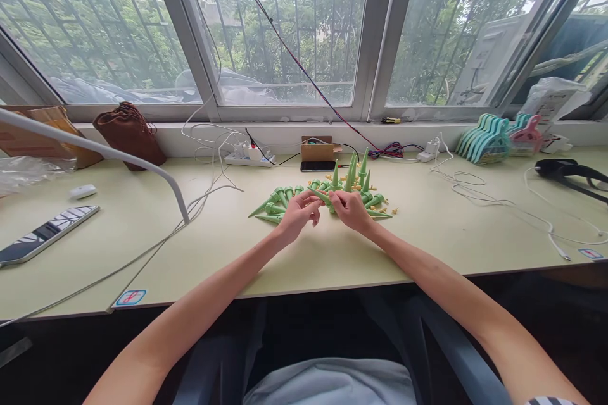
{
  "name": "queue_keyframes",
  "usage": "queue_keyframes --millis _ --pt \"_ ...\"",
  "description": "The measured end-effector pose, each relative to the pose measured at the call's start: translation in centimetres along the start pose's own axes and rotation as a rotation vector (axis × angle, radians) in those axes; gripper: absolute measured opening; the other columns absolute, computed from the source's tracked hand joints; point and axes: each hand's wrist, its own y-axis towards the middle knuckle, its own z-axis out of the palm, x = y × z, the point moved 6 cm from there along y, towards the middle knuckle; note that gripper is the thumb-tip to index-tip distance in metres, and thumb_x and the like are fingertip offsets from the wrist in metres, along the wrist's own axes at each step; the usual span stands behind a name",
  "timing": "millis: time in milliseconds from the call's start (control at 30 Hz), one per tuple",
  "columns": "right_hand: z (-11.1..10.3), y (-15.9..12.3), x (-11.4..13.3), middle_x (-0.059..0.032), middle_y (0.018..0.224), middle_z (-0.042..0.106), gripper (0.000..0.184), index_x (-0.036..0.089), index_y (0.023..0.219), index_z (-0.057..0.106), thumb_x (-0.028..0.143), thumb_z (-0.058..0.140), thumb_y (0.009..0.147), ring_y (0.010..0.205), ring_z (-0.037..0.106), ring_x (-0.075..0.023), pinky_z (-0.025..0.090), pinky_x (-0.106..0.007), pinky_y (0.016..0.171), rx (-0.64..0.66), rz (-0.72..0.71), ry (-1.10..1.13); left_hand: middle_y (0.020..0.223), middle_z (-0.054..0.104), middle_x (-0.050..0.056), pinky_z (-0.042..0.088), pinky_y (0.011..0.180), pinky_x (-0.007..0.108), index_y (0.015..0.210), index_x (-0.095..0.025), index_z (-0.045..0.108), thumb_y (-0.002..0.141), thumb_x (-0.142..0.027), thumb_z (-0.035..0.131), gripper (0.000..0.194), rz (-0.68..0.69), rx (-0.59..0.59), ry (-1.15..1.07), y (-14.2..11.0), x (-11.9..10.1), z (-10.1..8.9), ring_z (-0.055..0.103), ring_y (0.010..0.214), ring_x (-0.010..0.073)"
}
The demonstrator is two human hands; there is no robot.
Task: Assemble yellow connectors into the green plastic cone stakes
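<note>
My right hand (350,207) is closed around a green plant watering spike (319,195), whose pointed end slants up to the left. Close against it, my left hand (300,212) has its thumb and fingers drawn together; whatever is between them is too small to make out. Several more green spikes (273,207) lie fanned out left of and behind my hands. Others stand upright on their wide caps (363,171) just beyond my right hand. Small yellow valve-like pieces (384,209) are scattered among the spikes at the right.
Behind the spikes are a black phone (318,166) and a small cardboard box (317,150). A power strip (249,155) with cables sits back left. White cables (494,199) and teal hangers (484,139) are at right. A grey curved bar (142,161) crosses the left side.
</note>
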Motion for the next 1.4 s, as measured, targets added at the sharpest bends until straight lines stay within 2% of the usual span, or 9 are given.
queue_keyframes --millis 267,400,500,700,1400 --pt "0.8 -0.4 0.6 0.0055 0.051 0.029 0.049 0.021 0.06 0.029 0.047 0.043 0.098 0.049 0.025 -0.0085 0.023 -0.025 0.05 0.133 -0.081 -0.023 0.055 0.05 -0.003 0.04 0.041 0.021 0.093 -0.015 0.068 0.079 -0.052 0.072 0.04 0.048 -0.022 0.116 0.3 0.0 -0.5 0.046 0.046 0.0082" --pt "1.3 -0.8 1.0 0.0049 0.051 0.039 0.045 0.02 0.061 0.036 0.046 0.055 0.093 0.048 0.031 -0.0074 0.027 -0.023 0.051 0.198 -0.138 -0.047 0.053 0.052 -0.002 0.041 0.042 0.021 0.077 -0.015 0.064 0.081 -0.056 0.069 0.041 0.064 0.011 0.174 0.3 0.2 -0.3 0.047 0.044 0.008" --pt "1.6 -1.0 1.2 0.0035 0.053 0.047 0.042 0.019 0.061 0.041 0.043 0.059 0.091 0.048 0.036 -0.0073 0.029 -0.023 0.052 0.23 -0.173 -0.066 0.055 0.054 -0.001 0.041 0.041 0.02 0.072 -0.015 0.062 0.083 -0.056 0.066 0.043 0.082 0.041 0.219 0.3 0.2 -0.1 0.047 0.045 0.0074" --pt "1.8 -1.2 1.4 0.0016 0.056 0.054 0.038 0.018 0.064 0.048 0.04 0.057 0.093 0.049 0.039 -0.0078 0.03 -0.023 0.054 0.248 -0.228 -0.15 0.056 0.055 -0.001 0.04 0.041 0.019 0.07 -0.015 0.06 0.087 -0.057 0.061 0.046 0.104 0.08 0.286 0.3 0.2 0.0 0.049 0.044 0.0074" --pt "2.5 -1.5 1.4 0.0005 0.06 0.058 0.03 0.017 0.068 0.053 0.034 0.055 0.093 0.05 0.042 -0.0083 0.029 -0.023 0.054 0.266 -0.262 -0.226 0.051 0.056 0.001 0.037 0.04 0.021 0.064 -0.014 0.061 0.086 -0.06 0.06 0.05 0.07 0.108 0.325 0.3 0.3 -0.2 0.047 0.04 0.0079"
